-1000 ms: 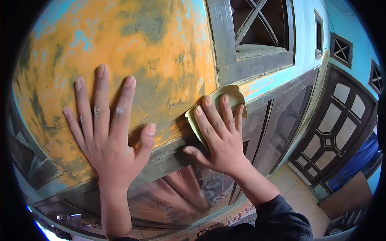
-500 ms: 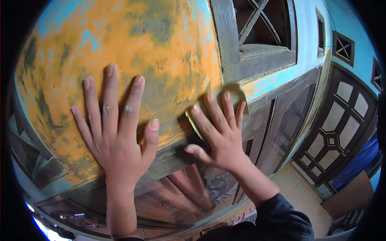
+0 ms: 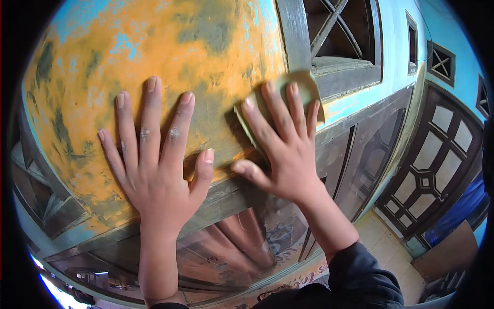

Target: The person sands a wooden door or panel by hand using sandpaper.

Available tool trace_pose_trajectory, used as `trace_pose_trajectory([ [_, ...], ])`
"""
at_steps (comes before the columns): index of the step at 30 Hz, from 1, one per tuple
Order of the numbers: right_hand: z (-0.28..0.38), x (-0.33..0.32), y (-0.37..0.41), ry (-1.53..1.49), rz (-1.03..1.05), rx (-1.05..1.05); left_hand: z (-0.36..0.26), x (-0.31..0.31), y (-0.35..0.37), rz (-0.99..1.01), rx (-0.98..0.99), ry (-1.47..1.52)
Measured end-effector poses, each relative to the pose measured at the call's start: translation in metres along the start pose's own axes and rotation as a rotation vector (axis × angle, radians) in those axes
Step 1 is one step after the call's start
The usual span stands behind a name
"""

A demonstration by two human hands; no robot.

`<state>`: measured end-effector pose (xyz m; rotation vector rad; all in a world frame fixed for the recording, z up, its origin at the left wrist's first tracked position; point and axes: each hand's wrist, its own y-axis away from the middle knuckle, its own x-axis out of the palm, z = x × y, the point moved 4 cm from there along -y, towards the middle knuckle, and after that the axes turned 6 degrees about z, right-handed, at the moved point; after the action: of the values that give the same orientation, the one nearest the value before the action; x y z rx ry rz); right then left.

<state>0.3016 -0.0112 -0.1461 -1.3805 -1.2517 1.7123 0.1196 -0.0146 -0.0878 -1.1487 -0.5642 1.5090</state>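
My left hand (image 3: pixel 160 177) lies flat on the patchy orange and grey wall panel (image 3: pixel 103 62), fingers spread and holding nothing. Whitish marks show on its knuckles. To its right, my right hand (image 3: pixel 288 159) holds a bent, greenish-tan sheet that looks like sandpaper (image 3: pixel 304 82) against the wall. Its outstretched fingers lie over the sheet, with the thumb apart from them. The side of the sheet touching the wall is hidden. Bits of blue paint show through the orange surface.
A dark wooden window frame (image 3: pixel 329 77) with crossed bars borders the panel at upper right. Below my hands runs a dark wood rail (image 3: pixel 216 198) above reflecting glass (image 3: pixel 226 247). Farther right stand a panelled door (image 3: pixel 424 159) and a brown board (image 3: pixel 447 252) on the tiled floor.
My right hand has slid the sandpaper up the wall, close to the window frame's lower corner. The left hand appears slightly farther right in view, still flat on the wall.
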Motion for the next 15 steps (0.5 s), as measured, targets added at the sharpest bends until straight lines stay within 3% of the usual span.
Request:
trace_pose_trajectory([
  [3,-0.001,-0.004,-0.006,-0.007,-0.013,0.009,0.001,0.000,0.000,0.000,-0.001,0.006],
  [8,0.007,0.027,0.056,0.011,0.059,0.065,0.001,-0.001,0.000,-0.005,0.003,0.009],
  [15,-0.004,-0.017,-0.030,0.030,-0.043,-0.101,0.007,-0.004,0.001,0.034,0.035,0.008],
])
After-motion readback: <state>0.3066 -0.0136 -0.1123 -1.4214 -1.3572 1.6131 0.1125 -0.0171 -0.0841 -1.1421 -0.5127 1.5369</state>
